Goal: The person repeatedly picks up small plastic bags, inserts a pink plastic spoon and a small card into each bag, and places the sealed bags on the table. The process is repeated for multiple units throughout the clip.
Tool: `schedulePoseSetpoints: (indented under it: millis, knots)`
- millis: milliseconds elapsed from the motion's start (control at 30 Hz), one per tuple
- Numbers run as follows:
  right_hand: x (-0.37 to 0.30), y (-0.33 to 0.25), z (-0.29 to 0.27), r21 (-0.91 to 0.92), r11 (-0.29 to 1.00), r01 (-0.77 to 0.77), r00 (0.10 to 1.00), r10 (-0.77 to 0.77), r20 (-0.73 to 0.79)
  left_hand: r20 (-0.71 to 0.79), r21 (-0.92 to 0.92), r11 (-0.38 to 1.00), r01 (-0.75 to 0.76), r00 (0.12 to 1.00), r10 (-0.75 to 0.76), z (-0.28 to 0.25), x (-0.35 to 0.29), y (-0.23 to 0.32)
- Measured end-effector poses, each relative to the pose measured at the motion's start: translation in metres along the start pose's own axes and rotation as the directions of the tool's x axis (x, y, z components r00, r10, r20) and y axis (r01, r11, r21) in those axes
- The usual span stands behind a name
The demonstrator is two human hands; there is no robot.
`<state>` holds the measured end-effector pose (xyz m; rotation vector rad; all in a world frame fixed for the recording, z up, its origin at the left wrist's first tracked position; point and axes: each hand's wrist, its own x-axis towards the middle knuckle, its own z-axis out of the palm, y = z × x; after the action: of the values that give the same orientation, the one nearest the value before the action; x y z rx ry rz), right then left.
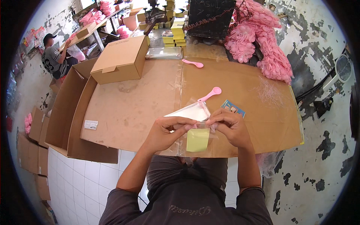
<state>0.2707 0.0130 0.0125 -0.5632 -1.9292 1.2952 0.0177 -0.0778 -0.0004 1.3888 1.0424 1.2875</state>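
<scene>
From here I see the desk (127,112), covered in brown cardboard sheeting, spreading out ahead of both hands. Beyond my left hand, well apart, sits one closed cardboard box (120,59). Far ahead of my right hand hangs a heap of pink pieces (262,41), too many and too tangled to count. Just ahead of the hands lies one small blue card (233,108), and one pink spoon (210,93) pokes out past the bag's far edge; a second pink spoon (193,63) lies farther off, well apart from them.

Between the hands is one clear plastic bag (195,112), thin and glossy, with a pale yellow-green slip (197,139) showing near its lower end, held over the desk's near edge. My left hand (167,131) is pinched on the bag's edge, thumb and fingers closed together. My right hand (229,125) grips the same edge from the other side, fingertips bunched.
</scene>
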Motion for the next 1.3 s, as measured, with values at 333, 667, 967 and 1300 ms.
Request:
schedulePoseSetpoints:
  millis: [333,667,967,1300]
  knots:
    - [-0.001,0.001,0.002,-0.005,1.000,-0.011,1.000,0.011,0.010,0.010,-0.110,0.989,0.103,0.995,-0.103,0.000,0.002,-0.002]
    - [-0.007,-0.001,0.019,0.114,0.973,-0.200,0.978,0.192,0.079,-0.116,-0.162,0.985,-0.061,0.992,0.043,0.008,-0.006,0.010]
    - [-0.004,-0.008,0.015,-0.219,0.975,0.022,0.998,-0.008,0.067,-0.275,-0.073,0.990,0.122,0.952,-0.137,-0.071,-0.071,-0.016]
    - [-0.020,0.029,-0.044,-0.809,0.522,-0.269,0.926,-0.092,-0.367,-0.700,-0.047,0.981,-0.187,0.707,0.102,-0.132,-0.037,-0.007]
